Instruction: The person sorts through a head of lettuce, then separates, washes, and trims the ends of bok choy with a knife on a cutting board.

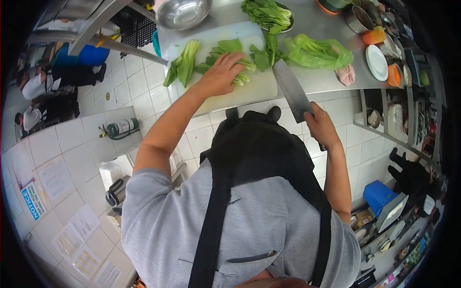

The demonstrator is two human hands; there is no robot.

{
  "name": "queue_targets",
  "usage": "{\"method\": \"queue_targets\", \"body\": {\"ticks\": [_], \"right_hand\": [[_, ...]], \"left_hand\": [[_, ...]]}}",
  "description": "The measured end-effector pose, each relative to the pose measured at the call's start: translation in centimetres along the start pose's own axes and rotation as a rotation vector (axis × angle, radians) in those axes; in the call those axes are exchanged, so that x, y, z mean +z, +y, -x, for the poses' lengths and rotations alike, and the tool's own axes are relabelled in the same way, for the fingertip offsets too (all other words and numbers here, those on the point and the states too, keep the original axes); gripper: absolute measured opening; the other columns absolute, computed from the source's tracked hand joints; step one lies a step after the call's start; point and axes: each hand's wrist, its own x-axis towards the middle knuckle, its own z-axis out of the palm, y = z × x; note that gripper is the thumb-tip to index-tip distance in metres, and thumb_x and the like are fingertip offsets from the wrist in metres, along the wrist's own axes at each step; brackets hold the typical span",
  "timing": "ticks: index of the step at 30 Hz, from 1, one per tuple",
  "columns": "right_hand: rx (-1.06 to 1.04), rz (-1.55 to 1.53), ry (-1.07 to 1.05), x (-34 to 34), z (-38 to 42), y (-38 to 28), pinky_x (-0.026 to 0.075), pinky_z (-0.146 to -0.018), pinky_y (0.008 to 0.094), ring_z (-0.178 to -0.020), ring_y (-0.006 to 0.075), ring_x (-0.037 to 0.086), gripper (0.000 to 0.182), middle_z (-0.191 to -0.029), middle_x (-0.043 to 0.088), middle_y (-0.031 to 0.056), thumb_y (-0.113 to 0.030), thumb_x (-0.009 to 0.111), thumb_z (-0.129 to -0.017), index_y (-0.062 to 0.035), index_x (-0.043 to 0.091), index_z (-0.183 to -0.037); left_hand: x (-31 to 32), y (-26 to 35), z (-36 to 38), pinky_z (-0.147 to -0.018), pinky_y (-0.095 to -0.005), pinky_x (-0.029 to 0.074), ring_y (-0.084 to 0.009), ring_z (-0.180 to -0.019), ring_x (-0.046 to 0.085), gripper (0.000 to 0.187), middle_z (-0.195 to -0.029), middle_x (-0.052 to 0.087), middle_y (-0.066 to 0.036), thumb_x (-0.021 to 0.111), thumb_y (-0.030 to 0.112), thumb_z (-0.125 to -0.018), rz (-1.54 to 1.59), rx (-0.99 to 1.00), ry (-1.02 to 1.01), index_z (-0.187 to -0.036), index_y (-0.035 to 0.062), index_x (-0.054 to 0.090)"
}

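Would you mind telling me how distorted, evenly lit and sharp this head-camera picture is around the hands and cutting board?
Head view: strong fisheye bending, black corners, floor tiles curving. Lighting is even and bright, with mild glare on the steel counter and metal bowl. The left hand on the greens, the right hand and its cleaver are reasonably sharp; the cutting board looks washed out, and edge detail is smeared.

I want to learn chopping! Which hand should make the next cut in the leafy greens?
Probably the right hand: it already grips the broad steel cleaver beside the white plastic cutting board. The left hand lies flat on the green leafy bok choy, steadying it.
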Motion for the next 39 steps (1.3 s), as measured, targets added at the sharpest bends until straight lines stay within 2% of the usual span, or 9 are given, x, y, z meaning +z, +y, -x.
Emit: {"method": "queue_targets", "body": {"ticks": [4, 9, 15, 19, 23, 26, 28, 33, 39], "right_hand": [[-0.005, -0.017, 0.048, 0.3, 1.3, 2.4, 0.052, -0.069, 0.0534, -0.073, 0.0463, 0.068, 0.021, -0.082, 0.071, 0.027, -0.017, 0.064, -0.109, 0.0028, 0.06, -0.114], [-0.056, 0.018, 0.125, 1.4, 2.7, 4.9, 0.051, -0.072, 0.0575, -0.082, 0.054, 0.069, 0.02, -0.083, 0.069, 0.0309, -0.019, 0.066, -0.109, -0.0002, 0.06, -0.112], [-0.054, 0.041, 0.197, 1.3, 4.3, 6.5, 0.051, -0.072, 0.0601, -0.083, 0.0555, 0.069, 0.023, -0.081, 0.069, 0.0317, -0.021, 0.066, -0.109, -0.0008, 0.056, -0.108], [-0.012, 0.084, 0.173, 0.7, 4.0, 7.0, 0.053, -0.078, 0.0641, -0.089, 0.0578, 0.07, 0.025, -0.084, 0.071, 0.0337, -0.023, 0.066, -0.109, 0.0005, 0.057, -0.111], [-0.041, 0.025, 0.171, 1.5, 3.8, 9.2, 0.055, -0.084, 0.0644, -0.096, 0.0557, 0.072, 0.028, -0.097, 0.075, 0.0329, -0.026, 0.068, -0.108, -0.0016, 0.062, -0.121], [-0.041, 0.001, 0.192, 1.4, 4.9, 9.3, 0.057, -0.089, 0.064, -0.101, 0.0551, 0.073, 0.031, -0.102, 0.075, 0.0317, -0.027, 0.066, -0.108, -0.0039, 0.063, -0.128], [0.011, -0.019, 0.209, 0.6, 5.7, 9.0, 0.057, -0.089, 0.0644, -0.101, 0.0543, 0.073, 0.03, -0.101, 0.075, 0.031, -0.027, 0.065, -0.109, -0.0045, 0.062, -0.127], [0.001, 0.005, 0.212, -0.5, 5.5, 9.1, 0.058, -0.089, 0.0647, -0.1, 0.0538, 0.074, 0.028, -0.101, 0.075, 0.0301, -0.026, 0.064, -0.108, -0.0047, 0.061, -0.126], [-0.177, 0.138, 0.211, 0.3, 1.8, 7.6, 0.059, -0.087, 0.065, -0.095, 0.0532, 0.075, 0.029, -0.095, 0.076, 0.0297, -0.024, 0.066, -0.105, -0.0054, 0.062, -0.126]], "left_hand": [[-0.3, -1.2, -3.3, -0.134, -0.0638, 0.031, -0.039, -0.154, 0.052, 0.072, -0.151, 0.063, -0.018, 0.078, 0.001, -0.08, -0.177, 0.0, -0.183, -0.148, 0.0067, 0.055], [-0.1, -3.1, -4.6, -0.118, -0.0607, 0.044, -0.0399, -0.13, 0.068, 0.045, -0.125, 0.073, -0.019, 0.074, 0.008, -0.088, -0.216, -0.093, -0.402, -0.132, 0.0048, 0.064], [-5.6, -2.8, -13.3, -0.097, -0.0561, 0.059, -0.0461, -0.118, 0.072, 0.046, -0.131, 0.073, -0.02, 0.077, 0.014, -0.088, -0.049, -0.227, -0.126, -0.132, 0.007, 0.067], [-7.8, -3.4, -25.1, -0.1, -0.0551, 0.059, -0.0456, -0.119, 0.072, 0.053, -0.131, 0.072, -0.02, 0.081, 0.017, -0.087, -0.271, -0.163, -0.073, -0.137, 0.0063, 0.066], [-3.2, -4.2, -29.9, -0.107, -0.054, 0.057, -0.0407, -0.131, 0.069, 0.075, -0.142, 0.07, -0.019, 0.088, 0.048, -0.092, -0.507, -0.196, -0.194, -0.148, 0.0065, 0.06], [3.5, -7.9, -28.4, -0.126, -0.0595, 0.04, -0.042, -0.153, 0.052, 0.12, -0.165, 0.053, -0.025, 0.081, 0.071, -0.092, -0.359, -0.275, -0.221, -0.176, 0.0008, 0.032], [5.3, -7.3, -28.1, -0.131, -0.0663, 0.029, -0.0404, -0.163, 0.039, 0.107, -0.175, 0.043, -0.025, 0.067, 0.063, -0.107, -0.524, -0.32, -0.265, -0.179, -0.0014, 0.022], [4.2, -5.6, -28.9, -0.134, -0.0702, 0.021, -0.0411, -0.163, 0.037, 0.1, -0.175, 0.043, -0.024, 0.064, 0.061, -0.109, -0.535, -0.343, -0.308, -0.177, -0.0027, 0.028], [-2.4, -0.7, -23.1, -0.133, -0.0661, 0.026, -0.0408, -0.155, 0.047, 0.073, -0.16, 0.057, -0.023, 0.069, 0.051, -0.109, -0.503, -0.091, 0.13, -0.159, -0.0009, 0.057]]}}
